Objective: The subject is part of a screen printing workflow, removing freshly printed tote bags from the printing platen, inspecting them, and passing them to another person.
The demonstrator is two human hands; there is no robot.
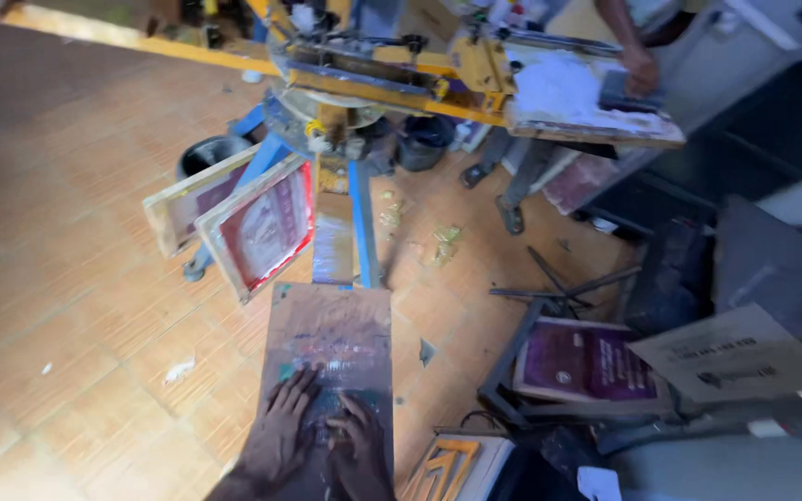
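Both my hands lie flat on a paint-stained printing board (pixel 331 325) that juts toward me from a rotary screen-printing press (pixel 345 93). My left hand (pixel 282 434) presses its near left part with fingers spread. My right hand (pixel 360 450) rests beside it, fingers spread on the board's dark smeared patch. Neither hand holds anything. Two wooden-framed screens (pixel 262 227) hang tilted to the left of the board's arm.
Another person's hand (pixel 640 67) holds a squeegee on a white-coated screen (pixel 568 93) at the far right of the press; their feet stand below. Framed purple screens (pixel 587 362), a cardboard sheet (pixel 735 353) and metal bars clutter the right. A black bucket (pixel 208 153) sits on the tiled floor.
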